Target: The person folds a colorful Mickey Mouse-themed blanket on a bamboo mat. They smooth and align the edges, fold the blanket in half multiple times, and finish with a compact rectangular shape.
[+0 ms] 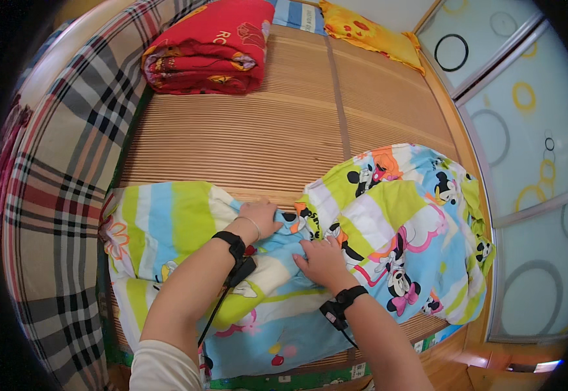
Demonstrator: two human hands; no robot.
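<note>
A thin quilt (388, 215) printed with cartoon mice, in lime, pale blue and white, lies loosely across the near part of a bed mat. Its right side is heaped and rumpled, while the left side lies flatter. My left hand (260, 218) is at the quilt's far edge, its fingers curled over the cloth. To its right and a little nearer, my right hand (323, 260) has bent fingers on a bunched part of the quilt, with the thumb apart. Folds hide some of the fingertips. Each wrist wears a black strap with a small box and a cable.
Beneath the quilt is a slatted brown bed mat (297, 124). A folded red quilt (209, 52) sits at the far left, beside a plaid-covered side (69, 163). A yellow pillow (369, 32) lies at the far end. Sliding doors with ring patterns (525, 150) border the right.
</note>
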